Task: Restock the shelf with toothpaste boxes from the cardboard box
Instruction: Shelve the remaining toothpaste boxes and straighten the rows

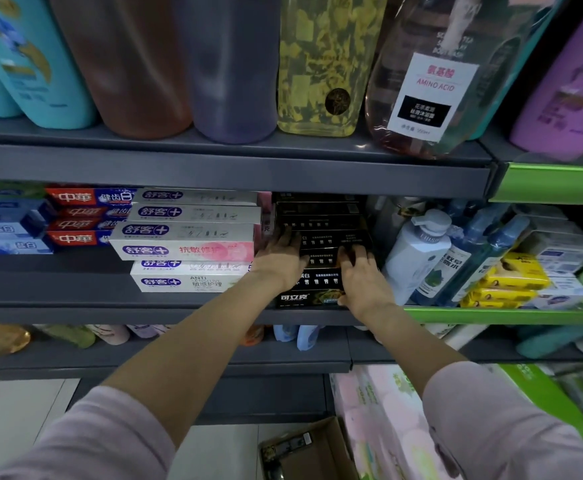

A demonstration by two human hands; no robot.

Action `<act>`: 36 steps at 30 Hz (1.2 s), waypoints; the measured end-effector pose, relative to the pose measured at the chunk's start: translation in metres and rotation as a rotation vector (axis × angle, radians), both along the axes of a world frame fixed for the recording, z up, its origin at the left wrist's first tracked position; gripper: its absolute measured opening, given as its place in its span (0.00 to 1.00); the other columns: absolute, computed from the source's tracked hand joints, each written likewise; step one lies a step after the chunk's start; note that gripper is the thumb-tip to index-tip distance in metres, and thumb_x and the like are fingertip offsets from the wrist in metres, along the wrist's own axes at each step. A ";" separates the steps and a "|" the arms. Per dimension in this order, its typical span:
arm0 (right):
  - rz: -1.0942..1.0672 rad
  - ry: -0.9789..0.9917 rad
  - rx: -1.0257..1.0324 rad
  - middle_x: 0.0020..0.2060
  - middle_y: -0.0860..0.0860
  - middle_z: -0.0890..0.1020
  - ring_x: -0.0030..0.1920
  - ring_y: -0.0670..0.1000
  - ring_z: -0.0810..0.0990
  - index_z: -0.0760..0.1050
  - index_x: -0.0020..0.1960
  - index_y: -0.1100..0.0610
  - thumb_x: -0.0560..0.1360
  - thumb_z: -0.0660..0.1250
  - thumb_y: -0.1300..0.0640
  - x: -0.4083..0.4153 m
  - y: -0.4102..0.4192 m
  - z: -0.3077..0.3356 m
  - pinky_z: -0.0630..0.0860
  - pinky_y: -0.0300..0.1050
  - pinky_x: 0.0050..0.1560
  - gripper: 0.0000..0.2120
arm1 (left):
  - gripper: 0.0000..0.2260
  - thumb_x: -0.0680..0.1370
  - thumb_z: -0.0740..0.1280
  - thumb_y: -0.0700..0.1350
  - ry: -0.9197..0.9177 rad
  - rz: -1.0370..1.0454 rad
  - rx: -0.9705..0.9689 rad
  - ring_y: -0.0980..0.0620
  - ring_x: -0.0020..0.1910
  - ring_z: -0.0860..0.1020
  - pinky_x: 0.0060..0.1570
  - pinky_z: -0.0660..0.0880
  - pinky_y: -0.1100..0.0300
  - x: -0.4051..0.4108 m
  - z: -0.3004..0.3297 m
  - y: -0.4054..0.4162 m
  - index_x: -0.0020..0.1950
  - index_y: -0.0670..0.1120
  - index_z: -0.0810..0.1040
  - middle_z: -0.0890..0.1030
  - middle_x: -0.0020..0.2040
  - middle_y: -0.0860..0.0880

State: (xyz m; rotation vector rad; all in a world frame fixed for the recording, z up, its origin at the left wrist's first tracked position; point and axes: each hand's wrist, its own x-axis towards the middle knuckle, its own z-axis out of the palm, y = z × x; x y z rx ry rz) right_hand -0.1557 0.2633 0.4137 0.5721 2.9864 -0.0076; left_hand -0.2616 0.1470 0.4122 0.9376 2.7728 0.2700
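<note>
Large bottles (234, 67) line the upper tier; yellow packets (511, 278) sit beside blue bottles (470, 261).

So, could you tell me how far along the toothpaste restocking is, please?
Done: a tall stack of black boxes already sits on the middle shelf. In hand: the left hand and right hand both press flat on that stack, apparently squaring it. Left: the cardboard box on the floor is open with some dark items still inside, though how many is unclear.
</note>
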 end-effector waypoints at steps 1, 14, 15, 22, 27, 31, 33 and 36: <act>-0.006 0.012 0.007 0.71 0.59 0.56 0.70 0.58 0.59 0.48 0.77 0.58 0.71 0.72 0.56 0.000 -0.001 -0.001 0.68 0.49 0.66 0.43 | 0.26 0.82 0.53 0.53 0.002 -0.021 0.004 0.46 0.78 0.46 0.75 0.44 0.49 0.001 -0.003 -0.003 0.78 0.45 0.53 0.49 0.79 0.46; -0.113 0.285 -0.357 0.70 0.56 0.68 0.68 0.58 0.67 0.65 0.71 0.55 0.78 0.60 0.52 -0.053 0.014 0.027 0.68 0.49 0.66 0.23 | 0.16 0.80 0.57 0.42 -0.039 0.114 0.252 0.40 0.64 0.72 0.62 0.68 0.54 -0.015 0.007 0.018 0.66 0.39 0.71 0.72 0.66 0.39; -0.094 0.286 -0.335 0.70 0.56 0.67 0.69 0.58 0.67 0.64 0.72 0.55 0.78 0.59 0.52 -0.064 0.014 0.026 0.68 0.50 0.66 0.22 | 0.15 0.80 0.56 0.41 -0.046 0.148 0.278 0.41 0.63 0.73 0.60 0.69 0.55 -0.019 0.009 0.022 0.65 0.39 0.72 0.74 0.65 0.39; -0.032 0.115 -0.327 0.76 0.53 0.57 0.74 0.55 0.59 0.53 0.77 0.52 0.80 0.51 0.42 -0.087 0.021 -0.012 0.58 0.50 0.73 0.28 | 0.18 0.79 0.58 0.44 -0.097 0.320 0.327 0.39 0.66 0.69 0.63 0.67 0.51 -0.043 -0.003 0.044 0.68 0.39 0.69 0.71 0.67 0.37; -0.033 0.106 -0.246 0.77 0.52 0.53 0.75 0.56 0.55 0.50 0.78 0.54 0.81 0.47 0.42 -0.082 0.025 -0.019 0.54 0.49 0.73 0.29 | 0.21 0.79 0.60 0.48 -0.176 0.458 0.378 0.37 0.72 0.57 0.70 0.55 0.46 -0.038 0.003 0.060 0.70 0.42 0.67 0.63 0.73 0.40; -0.028 0.111 -0.230 0.76 0.52 0.56 0.74 0.56 0.56 0.53 0.77 0.56 0.81 0.48 0.42 -0.083 0.025 -0.016 0.55 0.49 0.73 0.29 | 0.19 0.77 0.62 0.47 -0.275 0.589 0.526 0.37 0.69 0.63 0.71 0.58 0.47 -0.047 0.006 0.062 0.67 0.42 0.71 0.68 0.69 0.39; -0.038 0.125 -0.219 0.75 0.53 0.56 0.74 0.56 0.56 0.54 0.77 0.57 0.81 0.48 0.41 -0.082 0.024 -0.017 0.55 0.50 0.73 0.29 | 0.15 0.77 0.62 0.46 -0.323 0.602 0.637 0.40 0.64 0.72 0.66 0.66 0.49 -0.051 0.010 0.062 0.62 0.43 0.74 0.75 0.63 0.41; -0.046 0.131 -0.225 0.75 0.52 0.55 0.74 0.56 0.54 0.52 0.77 0.55 0.80 0.48 0.40 -0.082 0.024 -0.018 0.55 0.52 0.74 0.30 | 0.10 0.79 0.62 0.43 -0.421 0.573 0.754 0.49 0.44 0.77 0.42 0.73 0.58 -0.055 0.020 0.062 0.58 0.41 0.75 0.78 0.49 0.45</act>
